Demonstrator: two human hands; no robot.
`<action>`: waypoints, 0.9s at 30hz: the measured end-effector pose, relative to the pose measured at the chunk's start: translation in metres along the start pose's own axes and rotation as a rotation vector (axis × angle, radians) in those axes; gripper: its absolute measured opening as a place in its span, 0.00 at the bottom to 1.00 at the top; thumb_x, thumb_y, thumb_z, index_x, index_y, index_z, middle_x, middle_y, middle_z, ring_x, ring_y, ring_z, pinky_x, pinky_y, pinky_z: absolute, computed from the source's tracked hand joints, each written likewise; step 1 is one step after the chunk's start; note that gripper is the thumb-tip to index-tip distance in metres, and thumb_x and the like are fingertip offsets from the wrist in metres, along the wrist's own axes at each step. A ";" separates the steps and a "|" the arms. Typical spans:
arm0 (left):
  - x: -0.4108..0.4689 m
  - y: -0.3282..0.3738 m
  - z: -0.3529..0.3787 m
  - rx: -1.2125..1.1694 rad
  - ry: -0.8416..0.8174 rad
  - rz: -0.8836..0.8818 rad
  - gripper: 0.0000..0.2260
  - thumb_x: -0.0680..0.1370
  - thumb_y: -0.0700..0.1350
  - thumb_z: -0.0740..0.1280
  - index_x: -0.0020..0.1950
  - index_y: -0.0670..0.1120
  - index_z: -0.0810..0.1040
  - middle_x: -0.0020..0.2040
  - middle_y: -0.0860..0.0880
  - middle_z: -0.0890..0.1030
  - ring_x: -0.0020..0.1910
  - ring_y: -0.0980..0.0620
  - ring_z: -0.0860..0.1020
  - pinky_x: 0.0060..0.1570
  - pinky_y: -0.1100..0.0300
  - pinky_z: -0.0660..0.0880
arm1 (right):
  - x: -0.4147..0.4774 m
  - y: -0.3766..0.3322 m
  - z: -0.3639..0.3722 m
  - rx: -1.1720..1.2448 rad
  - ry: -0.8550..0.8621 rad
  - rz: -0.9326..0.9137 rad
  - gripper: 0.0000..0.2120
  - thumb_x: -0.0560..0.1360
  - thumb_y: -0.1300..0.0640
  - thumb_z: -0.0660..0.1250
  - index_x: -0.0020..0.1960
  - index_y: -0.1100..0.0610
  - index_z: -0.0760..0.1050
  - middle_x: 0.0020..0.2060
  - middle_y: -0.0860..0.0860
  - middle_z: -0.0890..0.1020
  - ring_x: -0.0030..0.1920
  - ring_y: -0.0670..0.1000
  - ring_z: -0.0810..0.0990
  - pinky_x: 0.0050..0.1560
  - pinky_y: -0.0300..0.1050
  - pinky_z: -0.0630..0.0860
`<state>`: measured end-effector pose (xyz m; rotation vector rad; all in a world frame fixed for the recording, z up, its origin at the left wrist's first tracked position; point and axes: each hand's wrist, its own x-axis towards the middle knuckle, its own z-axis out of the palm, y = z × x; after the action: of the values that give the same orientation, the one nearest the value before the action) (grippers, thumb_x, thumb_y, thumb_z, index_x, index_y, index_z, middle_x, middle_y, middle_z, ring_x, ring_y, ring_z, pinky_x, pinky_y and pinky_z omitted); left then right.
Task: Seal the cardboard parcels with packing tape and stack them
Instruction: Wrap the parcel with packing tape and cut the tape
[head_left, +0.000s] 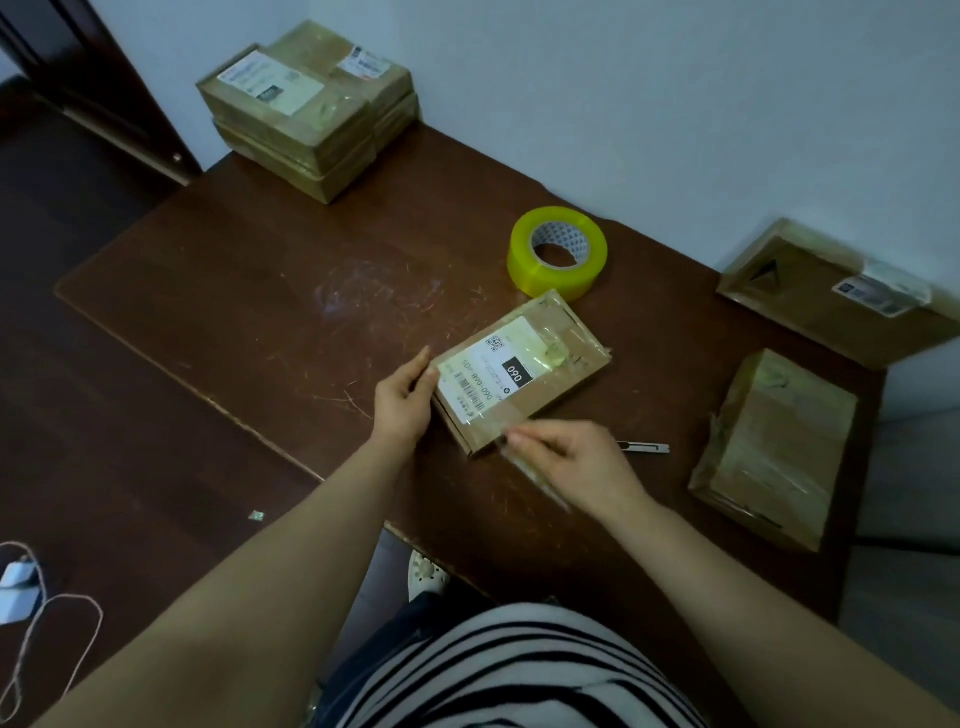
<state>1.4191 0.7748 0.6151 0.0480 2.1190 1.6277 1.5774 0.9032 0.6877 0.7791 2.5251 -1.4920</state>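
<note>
My left hand (405, 400) reached forward, its grip curled round the left end of the parcel (524, 379), which lay mid-frame on the worktop (260, 291). My right hand (576, 457) was blurred at the parcel's near edge over a tape strip (537, 478); whether it pinched or pressed, I could not tell.

One wide-angle camera, worn on the head, looks forward and steeply down over the dark brown wooden table (249, 291) from its near edge, at close range. The flat labelled cardboard parcel (519, 374) sits mid-frame; the pale wall (675, 104) bounds the far side.
</note>
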 end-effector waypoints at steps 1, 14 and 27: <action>-0.001 -0.001 0.001 -0.001 0.008 -0.002 0.17 0.80 0.38 0.64 0.69 0.38 0.71 0.67 0.43 0.74 0.67 0.50 0.72 0.69 0.54 0.67 | -0.007 0.006 0.002 -0.062 0.001 0.042 0.12 0.76 0.47 0.67 0.58 0.46 0.81 0.52 0.42 0.84 0.54 0.41 0.81 0.58 0.47 0.77; 0.000 0.007 0.007 0.069 0.021 -0.040 0.17 0.81 0.39 0.61 0.70 0.39 0.71 0.68 0.43 0.73 0.68 0.46 0.71 0.69 0.51 0.66 | 0.008 -0.011 0.024 -0.517 -0.083 0.204 0.14 0.79 0.45 0.60 0.49 0.49 0.82 0.43 0.48 0.82 0.49 0.53 0.80 0.42 0.44 0.73; 0.010 0.013 0.046 1.310 -0.178 0.565 0.33 0.80 0.62 0.40 0.78 0.43 0.43 0.79 0.43 0.46 0.78 0.47 0.42 0.73 0.47 0.36 | 0.024 -0.021 0.024 -0.516 -0.128 0.350 0.13 0.79 0.47 0.61 0.46 0.51 0.82 0.38 0.50 0.78 0.46 0.55 0.80 0.38 0.44 0.68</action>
<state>1.4250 0.8233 0.6148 1.2017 2.7390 0.1248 1.5423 0.8838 0.6835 0.9300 2.3552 -0.7138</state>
